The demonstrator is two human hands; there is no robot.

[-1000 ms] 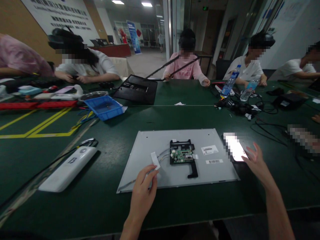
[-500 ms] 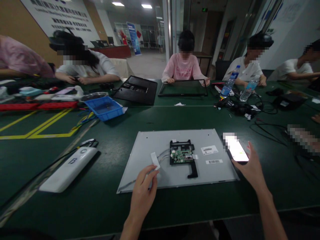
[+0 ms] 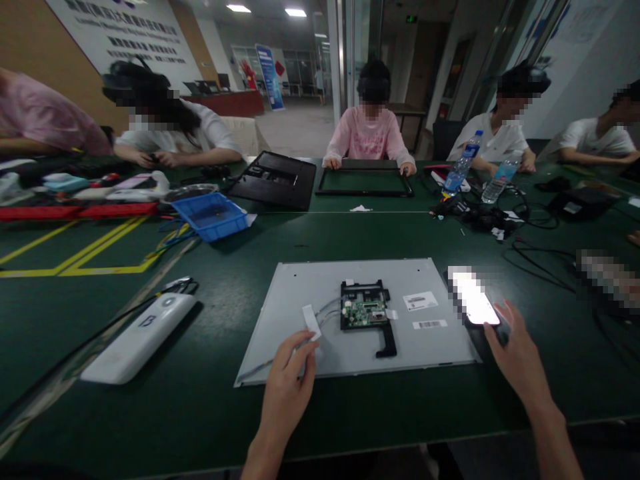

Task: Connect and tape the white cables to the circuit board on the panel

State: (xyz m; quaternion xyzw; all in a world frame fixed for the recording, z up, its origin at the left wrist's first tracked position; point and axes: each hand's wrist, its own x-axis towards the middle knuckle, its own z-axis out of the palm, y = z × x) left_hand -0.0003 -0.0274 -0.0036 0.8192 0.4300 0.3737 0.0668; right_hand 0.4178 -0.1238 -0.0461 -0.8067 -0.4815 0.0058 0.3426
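panel (image 3: 320, 283) flat, grey, rectangular; left hand (image 3: 289, 377) pinching thin white strip (image 3: 309, 317); right hand (image 3: 517, 353) spread at glossy phone's (image 3: 476, 301) corner

"B" or "13" on white case (image 3: 131, 350), blurred Chinese lettering on wall sign (image 3: 143, 41)

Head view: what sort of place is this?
Probably an office used as a workshop: people sit along a green table, a circuit board lies on a grey panel, and a red-brown desk stands behind.
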